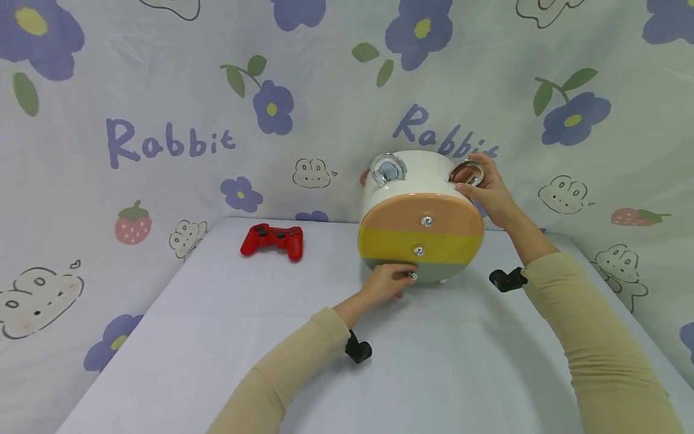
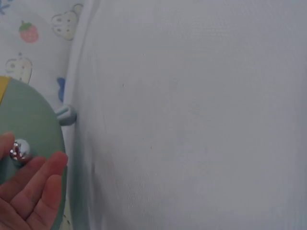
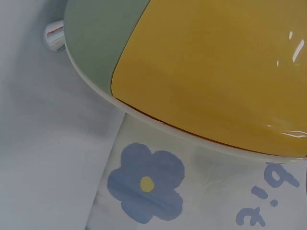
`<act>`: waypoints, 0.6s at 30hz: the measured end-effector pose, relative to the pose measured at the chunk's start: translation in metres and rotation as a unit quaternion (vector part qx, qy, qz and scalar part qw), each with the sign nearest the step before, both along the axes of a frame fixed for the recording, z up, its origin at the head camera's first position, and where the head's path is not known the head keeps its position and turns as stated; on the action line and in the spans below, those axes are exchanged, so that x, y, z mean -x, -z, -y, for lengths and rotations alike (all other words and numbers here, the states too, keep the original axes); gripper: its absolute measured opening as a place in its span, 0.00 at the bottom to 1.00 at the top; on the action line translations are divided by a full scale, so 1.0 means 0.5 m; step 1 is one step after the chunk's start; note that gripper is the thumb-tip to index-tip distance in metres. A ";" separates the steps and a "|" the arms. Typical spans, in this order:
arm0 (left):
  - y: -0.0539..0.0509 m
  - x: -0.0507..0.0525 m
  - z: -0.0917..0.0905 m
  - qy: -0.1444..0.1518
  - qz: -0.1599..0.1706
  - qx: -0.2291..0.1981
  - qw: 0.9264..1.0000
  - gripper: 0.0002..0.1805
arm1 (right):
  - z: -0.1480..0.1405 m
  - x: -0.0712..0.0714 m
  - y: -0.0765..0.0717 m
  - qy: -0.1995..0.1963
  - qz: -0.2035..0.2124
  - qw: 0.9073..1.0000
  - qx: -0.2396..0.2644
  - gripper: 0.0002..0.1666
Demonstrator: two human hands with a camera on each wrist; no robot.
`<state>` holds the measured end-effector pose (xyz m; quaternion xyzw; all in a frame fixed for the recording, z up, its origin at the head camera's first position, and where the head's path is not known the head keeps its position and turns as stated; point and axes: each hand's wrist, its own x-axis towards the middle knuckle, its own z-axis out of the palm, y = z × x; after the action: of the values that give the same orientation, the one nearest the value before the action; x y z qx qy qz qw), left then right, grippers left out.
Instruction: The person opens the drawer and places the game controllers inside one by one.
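Note:
A small cream drawer cabinet point(image 1: 417, 175) stands at the back of the table, its rounded front banded orange, yellow and green. Each band has a silver knob; the drawers look closed. My left hand point(image 1: 384, 283) is at the bottom green drawer point(image 2: 33, 112), its fingers pinching the silver knob point(image 2: 20, 150). On top are two shiny rings like ears. My right hand point(image 1: 492, 190) grips the right ring point(image 1: 467, 173), thumb in front. The left ring point(image 1: 388, 168) is untouched. The right wrist view shows the yellow drawer point(image 3: 206, 76) but no hand.
A red game controller point(image 1: 273, 240) lies left of the cabinet on the white tabletop point(image 1: 228, 313). Behind hangs a patterned cloth point(image 1: 325, 114) with flowers and rabbits, close to the cabinet's back. A short foot point(image 2: 66, 115) shows under the cabinet.

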<state>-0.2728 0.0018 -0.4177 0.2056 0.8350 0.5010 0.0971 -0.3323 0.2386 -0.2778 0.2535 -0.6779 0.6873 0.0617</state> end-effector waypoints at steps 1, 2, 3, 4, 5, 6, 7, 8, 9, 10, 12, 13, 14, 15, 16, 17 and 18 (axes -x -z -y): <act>0.003 0.001 -0.002 0.000 -0.002 -0.004 1.000 0.16 | 0.000 0.000 0.000 0.001 0.001 1.000 -0.001 0.31; 0.005 0.003 -0.004 0.000 -0.005 -0.005 1.000 0.16 | 0.000 0.000 -0.001 0.002 0.002 1.000 -0.001 0.31; 0.006 0.003 -0.005 0.000 -0.006 -0.007 1.000 0.15 | 0.001 0.001 -0.001 0.004 0.004 1.000 -0.002 0.31; 0.009 0.005 -0.006 0.000 -0.009 -0.008 1.000 0.15 | 0.001 0.001 -0.001 0.006 0.005 1.000 -0.005 0.31; 0.011 0.006 -0.007 -0.002 -0.011 -0.009 1.000 0.14 | 0.001 0.002 -0.002 0.009 0.006 1.000 -0.007 0.31; 0.013 0.006 -0.008 -0.005 -0.014 -0.009 1.000 0.14 | 0.001 0.002 -0.002 0.011 0.007 1.000 -0.010 0.31; 0.015 0.007 -0.008 -0.008 -0.015 -0.012 1.000 0.13 | 0.001 0.002 -0.002 0.013 0.008 1.000 -0.011 0.31; 0.015 0.008 -0.009 -0.010 -0.016 -0.014 1.000 0.13 | 0.001 0.003 -0.002 0.013 0.009 1.000 -0.012 0.31; 0.015 0.008 -0.009 -0.013 -0.016 -0.017 1.000 0.13 | 0.001 0.003 -0.003 0.014 0.010 1.000 -0.013 0.31; 0.016 0.008 -0.009 -0.015 -0.018 -0.021 1.000 0.12 | 0.002 0.003 -0.003 0.014 0.010 1.000 -0.012 0.31; 0.017 0.009 -0.010 -0.017 -0.020 -0.024 0.999 0.12 | 0.002 0.002 -0.003 0.012 0.007 1.000 -0.009 0.31; 0.017 0.009 -0.011 -0.017 -0.023 -0.026 0.999 0.12 | 0.002 0.002 -0.002 0.010 0.006 1.000 -0.007 0.31; 0.018 0.010 -0.011 -0.018 -0.026 -0.026 0.999 0.11 | 0.002 0.001 -0.002 0.009 0.005 1.000 -0.004 0.31; 0.019 0.011 -0.012 -0.018 -0.028 -0.027 0.999 0.11 | 0.002 0.000 -0.002 0.008 0.003 1.000 -0.003 0.31; 0.020 0.011 -0.012 -0.019 -0.030 -0.028 0.999 0.11 | 0.003 0.000 -0.002 0.006 0.003 1.000 -0.001 0.31; 0.022 0.012 -0.013 -0.019 -0.032 -0.029 0.999 0.11 | 0.003 -0.001 -0.002 0.007 0.002 1.000 -0.001 0.31; 0.023 0.012 -0.013 -0.021 -0.033 -0.029 0.999 0.11 | 0.003 -0.002 -0.002 0.007 0.002 1.000 -0.001 0.31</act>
<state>-0.2789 0.0082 -0.4293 0.2072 0.8270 0.5199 0.0532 -0.3315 0.2370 -0.2771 0.2476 -0.6805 0.6866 0.0643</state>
